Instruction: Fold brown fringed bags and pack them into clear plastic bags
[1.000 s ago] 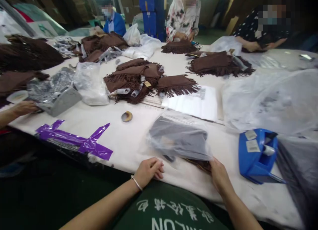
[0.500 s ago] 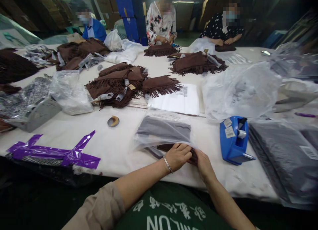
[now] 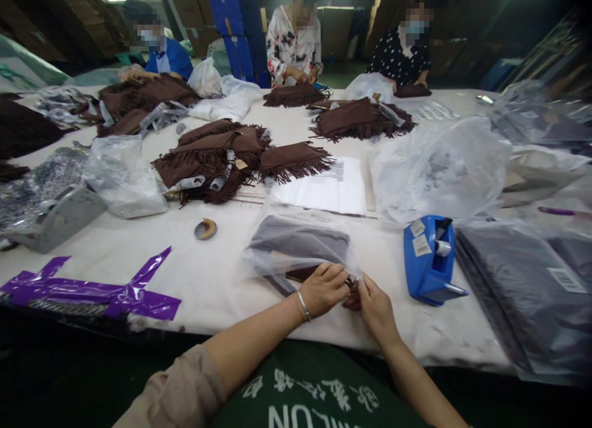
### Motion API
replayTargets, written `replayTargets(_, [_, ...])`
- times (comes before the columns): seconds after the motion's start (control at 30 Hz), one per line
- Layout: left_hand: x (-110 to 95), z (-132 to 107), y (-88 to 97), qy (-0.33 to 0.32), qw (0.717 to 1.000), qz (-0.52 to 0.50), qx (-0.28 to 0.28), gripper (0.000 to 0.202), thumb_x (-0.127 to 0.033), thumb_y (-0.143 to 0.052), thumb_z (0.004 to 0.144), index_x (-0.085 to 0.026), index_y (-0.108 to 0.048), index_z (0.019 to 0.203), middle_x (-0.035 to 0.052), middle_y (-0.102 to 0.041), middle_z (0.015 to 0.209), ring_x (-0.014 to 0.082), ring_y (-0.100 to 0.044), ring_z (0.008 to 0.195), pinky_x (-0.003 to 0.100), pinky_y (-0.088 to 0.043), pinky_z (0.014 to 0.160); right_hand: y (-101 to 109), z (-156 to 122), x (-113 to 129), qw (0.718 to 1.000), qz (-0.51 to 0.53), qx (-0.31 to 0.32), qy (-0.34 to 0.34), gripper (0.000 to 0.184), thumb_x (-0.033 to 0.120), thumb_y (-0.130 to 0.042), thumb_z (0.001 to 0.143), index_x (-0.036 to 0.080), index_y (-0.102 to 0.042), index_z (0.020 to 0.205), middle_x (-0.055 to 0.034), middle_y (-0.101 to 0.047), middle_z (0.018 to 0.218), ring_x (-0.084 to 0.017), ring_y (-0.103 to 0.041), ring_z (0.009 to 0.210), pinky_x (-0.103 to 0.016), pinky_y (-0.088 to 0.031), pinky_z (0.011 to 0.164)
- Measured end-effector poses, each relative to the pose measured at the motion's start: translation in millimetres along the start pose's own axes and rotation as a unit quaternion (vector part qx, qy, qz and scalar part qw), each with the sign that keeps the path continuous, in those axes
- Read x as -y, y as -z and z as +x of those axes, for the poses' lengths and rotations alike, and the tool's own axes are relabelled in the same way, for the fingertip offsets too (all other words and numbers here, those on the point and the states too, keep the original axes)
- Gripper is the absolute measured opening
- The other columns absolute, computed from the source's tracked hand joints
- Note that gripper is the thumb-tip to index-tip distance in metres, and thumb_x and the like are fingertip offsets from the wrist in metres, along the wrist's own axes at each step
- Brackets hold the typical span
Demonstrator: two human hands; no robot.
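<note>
A clear plastic bag (image 3: pixel 277 255) lies in front of me with dark grey folded fabric (image 3: pixel 305 235) showing through its film. At the bag's near edge, a folded dark brown scarf (image 3: pixel 298 272) is partly inside the opening. My left hand (image 3: pixel 325 287) curls its fingers over the brown scarf and covers much of it. Beside it, my right hand (image 3: pixel 377 306) pinches the near right corner of the bag, thumb and fingers together. The fingertips of both hands are partly hidden by film and fabric.
A blue tape dispenser (image 3: pixel 425 261) and bagged grey goods (image 3: pixel 518 280) stand to the right. Purple tape (image 3: pixel 92 290) and a tape roll (image 3: pixel 205 229) lie left. Fringed brown scarves (image 3: pixel 217 153) and a crumpled plastic bag (image 3: pixel 439 169) lie beyond. Several people sit across the table.
My right hand has shifted from the brown scarf's right end to the bag's corner, drawing the film over it. The view has turned slightly, moving everything left.
</note>
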State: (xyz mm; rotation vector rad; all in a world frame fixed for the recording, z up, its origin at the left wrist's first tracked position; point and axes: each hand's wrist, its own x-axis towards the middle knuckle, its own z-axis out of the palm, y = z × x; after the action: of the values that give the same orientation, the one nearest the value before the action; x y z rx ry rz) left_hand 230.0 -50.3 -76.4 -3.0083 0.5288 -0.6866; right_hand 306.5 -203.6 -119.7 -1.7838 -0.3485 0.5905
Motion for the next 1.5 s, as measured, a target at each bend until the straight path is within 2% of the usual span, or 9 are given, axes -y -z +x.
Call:
replayTargets(0.23, [-5, 6, -6.3, 0.049, 0.999, 0.009, 0.014, 0.016, -0.026, -0.049, 0.089, -0.016, -0.06, 0.084, 0.0065, -0.056, 0.109, 0.0218, -0.044, 0.115, 0.039, -0.034, 0.097, -3, -12, 5, 0.954, -0.264, -0.089, 0.113, 0.05, 0.038, -0.03, 0.09, 0.021, -0.04, 0.136, -0.0062, -0.069, 0.082, -0.021, -0.062, 0.061, -0.033, -0.048, 0.06])
replayTargets(0.43, [-1, 25, -10.7, 0.068, 0.997, 0.008, 0.02, 0.021, -0.028, -0.043, 0.093, -0.015, -0.06, 0.096, 0.0067, -0.058, 0.106, 0.0218, -0.047, 0.11, 0.038, -0.037, 0.093, -6, -25, 18, 0.981, -0.147, -0.091, 0.092, 0.049, 0.039, -0.037, 0.091, 0.027, -0.034, 0.139, 0.003, -0.064, 0.063, -0.016, -0.058, 0.051, -0.028, -0.048, 0.057])
replayTargets(0.63, [22, -29, 56.3, 0.061, 0.996, -0.069, 0.018, 0.033, -0.034, -0.045, 0.092, -0.02, -0.052, 0.12, 0.0053, -0.058, 0.119, 0.0208, -0.043, 0.12, 0.037, -0.034, 0.101, -3, -45, 14, 0.98, -0.044, -0.042, 0.191, 0.039, 0.036, -0.042, 0.093, 0.023, -0.048, 0.128, -0.0017, -0.068, 0.082, -0.016, -0.064, 0.07, -0.029, -0.054, 0.071])
replayTargets(0.77, [49, -96, 100.8, 0.177, 0.982, -0.001, 0.064, 0.051, -0.031, -0.052, 0.088, -0.016, -0.037, 0.135, 0.011, -0.041, 0.139, 0.0282, -0.023, 0.135, 0.051, -0.022, 0.11, -37, -49, 31, 0.869, -0.166, 0.163, 0.436, 0.028, 0.022, -0.047, 0.091, 0.024, -0.058, 0.117, -0.0048, -0.059, 0.121, -0.021, -0.05, 0.116, -0.038, -0.044, 0.099])
replayTargets(0.87, [61, -127, 101.9, 0.221, 0.973, 0.038, 0.061, 0.046, -0.018, -0.046, 0.088, -0.015, -0.038, 0.134, 0.0113, -0.041, 0.139, 0.0267, -0.026, 0.135, 0.053, -0.023, 0.11, -80, -40, 50, 0.794, -0.26, 0.193, 0.515, 0.038, 0.018, -0.045, 0.091, 0.02, -0.048, 0.129, -0.0064, -0.05, 0.132, -0.022, -0.042, 0.124, -0.041, -0.041, 0.102])
replayTargets(1.03, [57, -131, 79.5, 0.244, 0.963, 0.062, -0.093, 0.047, -0.005, -0.035, 0.088, -0.017, -0.037, 0.134, 0.0105, -0.052, 0.131, 0.0216, -0.039, 0.128, 0.053, -0.025, 0.109, -147, -7, 60, 0.769, -0.417, 0.062, 0.481, 0.047, 0.017, -0.044, 0.089, 0.013, -0.038, 0.136, -0.0132, -0.044, 0.136, -0.03, -0.042, 0.123, -0.05, -0.039, 0.101])
replayTargets(1.13, [55, -134, 72.9, 0.255, 0.959, 0.082, -0.091, 0.056, -0.003, -0.035, 0.085, -0.016, -0.03, 0.138, 0.0114, -0.046, 0.136, 0.0251, -0.034, 0.131, 0.055, -0.025, 0.109, -168, 17, 48, 0.756, -0.468, -0.022, 0.458, 0.046, 0.015, -0.043, 0.088, 0.015, -0.042, 0.134, -0.0138, -0.037, 0.141, -0.036, -0.033, 0.128, -0.058, -0.035, 0.1])
replayTargets(1.3, [65, -160, 66.7, 0.315, 0.935, 0.163, -0.024, 0.078, 0.008, -0.027, 0.073, -0.014, -0.006, 0.145, 0.0127, -0.057, 0.124, 0.0244, -0.051, 0.117, 0.05, -0.04, 0.1, -168, 42, 27, 0.741, -0.477, -0.029, 0.471, 0.053, 0.009, -0.044, 0.084, 0.027, -0.041, 0.134, -0.0073, -0.039, 0.14, -0.034, -0.037, 0.126, -0.059, -0.038, 0.097])
replayTargets(1.5, [40, -158, 77.3, 0.292, 0.951, 0.103, 0.007, 0.082, 0.008, -0.025, 0.071, -0.015, 0.005, 0.144, 0.01, -0.063, 0.113, 0.0177, -0.059, 0.105, 0.045, -0.039, 0.102, -152, 75, 44, 0.743, -0.467, 0.002, 0.479, 0.046, 0.015, -0.039, 0.086, 0.019, -0.045, 0.132, -0.0104, -0.044, 0.136, -0.033, -0.04, 0.124, -0.056, -0.038, 0.097])
